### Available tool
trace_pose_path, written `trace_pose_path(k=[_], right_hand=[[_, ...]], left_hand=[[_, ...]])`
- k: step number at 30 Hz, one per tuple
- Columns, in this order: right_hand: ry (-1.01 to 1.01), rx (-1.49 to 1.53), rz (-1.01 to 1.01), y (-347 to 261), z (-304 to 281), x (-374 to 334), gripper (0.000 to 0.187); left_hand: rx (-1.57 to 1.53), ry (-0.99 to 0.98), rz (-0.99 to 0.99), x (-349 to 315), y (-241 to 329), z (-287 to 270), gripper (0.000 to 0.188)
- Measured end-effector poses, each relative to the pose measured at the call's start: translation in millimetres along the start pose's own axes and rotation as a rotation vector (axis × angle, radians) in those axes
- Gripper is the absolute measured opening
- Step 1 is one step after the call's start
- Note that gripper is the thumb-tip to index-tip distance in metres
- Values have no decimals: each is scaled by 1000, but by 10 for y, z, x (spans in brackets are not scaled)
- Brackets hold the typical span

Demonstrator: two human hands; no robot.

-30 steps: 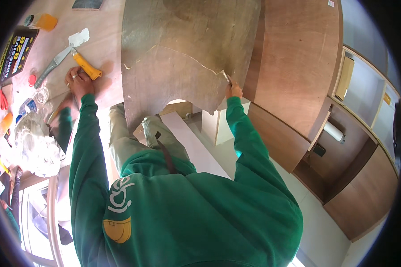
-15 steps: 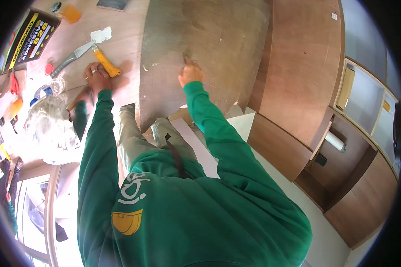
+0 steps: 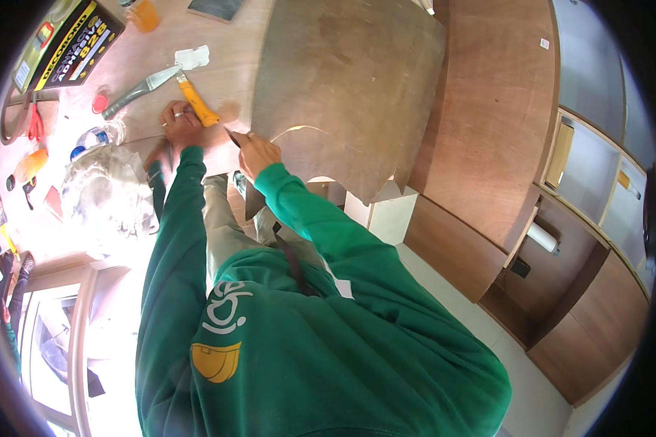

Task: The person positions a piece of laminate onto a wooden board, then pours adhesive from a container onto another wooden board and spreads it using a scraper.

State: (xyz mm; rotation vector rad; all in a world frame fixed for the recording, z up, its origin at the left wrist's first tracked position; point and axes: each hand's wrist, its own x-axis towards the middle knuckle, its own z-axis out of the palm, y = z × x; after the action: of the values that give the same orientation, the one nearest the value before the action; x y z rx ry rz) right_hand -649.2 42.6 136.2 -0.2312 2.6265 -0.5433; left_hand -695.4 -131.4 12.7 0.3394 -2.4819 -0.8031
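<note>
My right hand is closed around a thin, dark pointed tool at the near left edge of a brown sheet. The tool's exact kind is unclear. A pale curved line marks the sheet just right of this hand, and the sheet's near edge is ragged. My left hand rests on the table with its fingers loosely apart, a ring on one of them. Beside its fingertips lies an orange-handled tool. A long grey-handled tool lies just beyond, by a white patch.
On the left are an adhesive tin, a red cap, red-handled scissors, a crumpled clear plastic bag and an orange bottle. Wooden cabinets with open compartments stand at the right.
My right hand has moved left and nearer, from the middle of the sheet to its left edge. The curved line on the sheet shows more plainly. My left hand stays beside the orange handle.
</note>
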Motion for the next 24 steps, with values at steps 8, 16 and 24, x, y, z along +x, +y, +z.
trace_pose_path(k=[8, 16, 24], right_hand=[[161, -300, -20, 586, -257, -292, 53], [97, -235, 82, 408, -57, -462, 53], [-7, -257, -247, 449, -162, -482, 37]], left_hand=[[-5, -25, -15, 32, 0, 7, 18], [14, -3, -36, 12, 83, -30, 19], [12, -69, -12, 8, 87, -104, 20]])
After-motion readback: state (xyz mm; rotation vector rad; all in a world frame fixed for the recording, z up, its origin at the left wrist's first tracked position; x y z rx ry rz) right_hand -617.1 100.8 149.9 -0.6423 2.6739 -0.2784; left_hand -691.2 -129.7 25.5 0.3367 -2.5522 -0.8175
